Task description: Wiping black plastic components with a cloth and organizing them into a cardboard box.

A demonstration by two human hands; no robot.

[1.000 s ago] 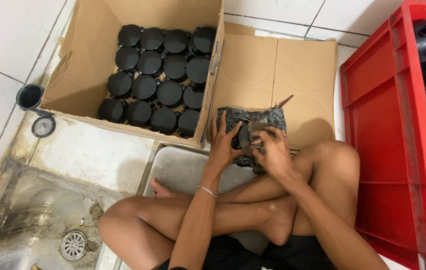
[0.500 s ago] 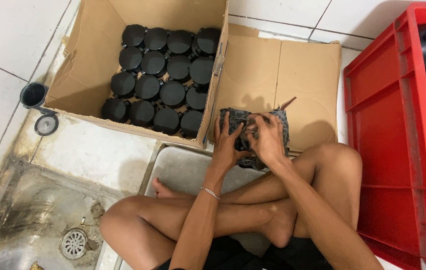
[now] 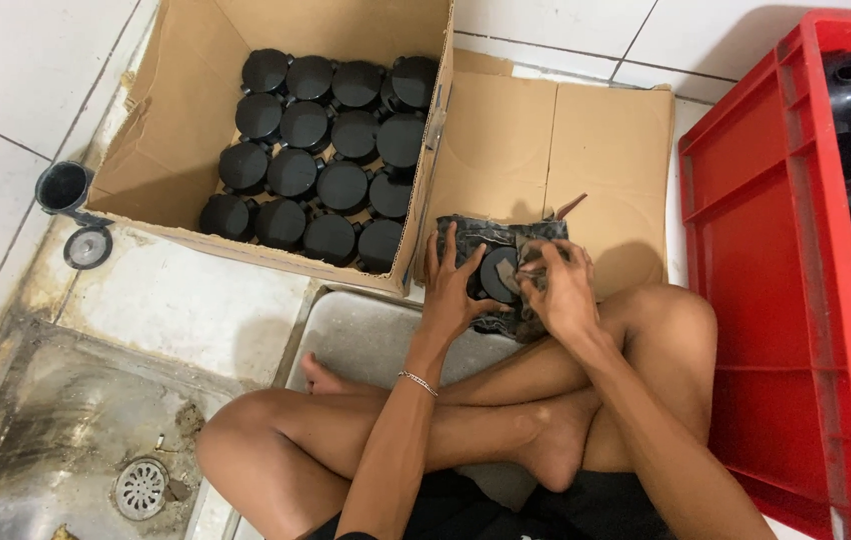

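Item held: round black cap [image 3: 497, 275], partly wrapped in a dark patterned cloth [image 3: 506, 240]; only its top face shows, the rest is covered by cloth and fingers. It sits just right of the cardboard box [image 3: 176, 130], over the flattened cardboard sheet [image 3: 546, 130] that adjoins the box's right wall.

Hidden or unclear: lower part of the cloth lies behind both hands. Right-hand fingertips are bunched in the folds, so their exact grip is hard to read; they seem to pinch cloth against the cap's right edge.

Left hand [image 3: 451, 290]: palm down, fingers spread apart, curled round the left side of the cap and cloth, thin bracelet at the wrist. Forearm rises from the lower frame edge across the crossed legs.

Right hand [image 3: 561, 295]: fingers drawn together, bent at the knuckles, pressed on cloth and cap; wrist resting near the raised knee.

Inside the box: black caps [image 3: 321, 175] in close rows, tops up.

Left of the box: one black pipe fitting [image 3: 64, 188] and a loose round lid [image 3: 88, 247] on the tiled floor.

Far right of the box: red plastic crate [image 3: 746, 200], cut off by the frame, holding black fittings only partly seen.

Below the box: metal tray [image 3: 366, 335] under the legs; floor drain [image 3: 141, 488] at lower left.
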